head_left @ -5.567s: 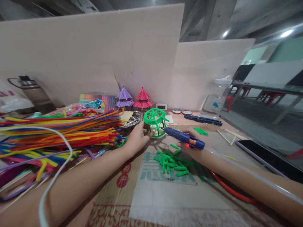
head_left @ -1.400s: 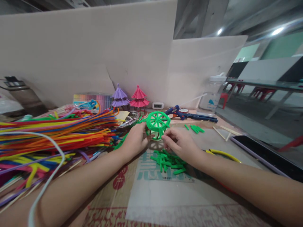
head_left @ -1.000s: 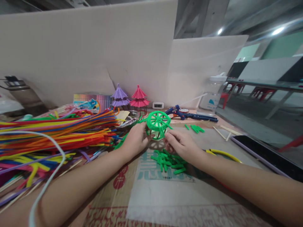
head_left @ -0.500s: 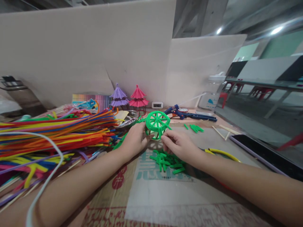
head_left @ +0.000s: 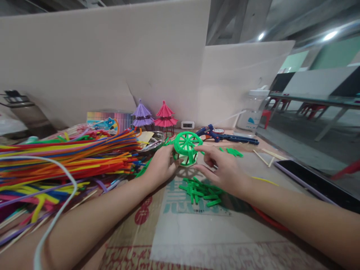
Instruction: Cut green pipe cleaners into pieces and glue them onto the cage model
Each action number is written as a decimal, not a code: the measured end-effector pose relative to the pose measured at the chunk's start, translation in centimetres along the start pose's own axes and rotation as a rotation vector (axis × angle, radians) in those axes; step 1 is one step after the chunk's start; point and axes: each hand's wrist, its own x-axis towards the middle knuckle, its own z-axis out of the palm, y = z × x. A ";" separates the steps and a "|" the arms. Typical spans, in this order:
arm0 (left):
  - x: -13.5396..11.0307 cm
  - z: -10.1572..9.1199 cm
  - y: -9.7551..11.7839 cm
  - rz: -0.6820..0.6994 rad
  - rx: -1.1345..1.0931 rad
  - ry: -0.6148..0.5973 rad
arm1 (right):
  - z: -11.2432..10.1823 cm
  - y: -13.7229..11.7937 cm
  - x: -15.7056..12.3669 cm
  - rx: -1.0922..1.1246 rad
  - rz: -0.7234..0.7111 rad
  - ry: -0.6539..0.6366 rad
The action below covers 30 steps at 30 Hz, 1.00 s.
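A small round pavilion frame made of green pipe cleaners (head_left: pixel 186 144) stands at the middle of the table, with a spoked wheel-like top and dark posts beneath. My left hand (head_left: pixel 162 162) grips its left side, thumb at the front; the other fingers are partly hidden behind it. My right hand (head_left: pixel 222 165) is at the frame's right, thumb and index finger apart. Its index fingertip is at the rim, though I cannot tell whether it touches. Below the frame lies a pile of short cut green pipe cleaner pieces (head_left: pixel 201 191).
Bundles of coloured pipe cleaners (head_left: pixel 70 157) cover the left side. Purple (head_left: pixel 142 114) and red (head_left: pixel 165 114) pavilions stand behind, beside a small clock (head_left: pixel 187 125). A blue glue gun (head_left: pixel 215 134), a clear bottle (head_left: pixel 250 112) and a phone (head_left: pixel 312 182) lie or stand to the right.
My right hand has opened from a pinch, its thumb and index finger spreading at the frame's right side. The green strip that stuck out at the right rim now sits closer in.
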 end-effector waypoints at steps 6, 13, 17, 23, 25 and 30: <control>0.1 -0.3 0.3 0.003 0.003 -0.034 | 0.5 0.4 -0.1 -0.057 -0.004 -0.054; 0.1 -0.2 0.2 0.019 0.014 -0.027 | 0.5 0.5 0.0 0.000 -0.001 -0.068; 0.1 -0.1 0.1 0.017 0.021 -0.034 | 0.5 0.3 -0.1 0.006 0.008 -0.074; 0.1 -0.2 0.2 0.018 0.028 -0.016 | 0.5 0.2 -0.2 -0.013 0.032 -0.095; 0.1 -0.2 0.2 0.012 0.035 -0.018 | 0.5 0.3 -0.2 -0.017 0.033 -0.095; 0.2 -0.2 0.3 0.020 0.030 -0.024 | 0.6 0.4 -0.1 -0.023 0.037 -0.097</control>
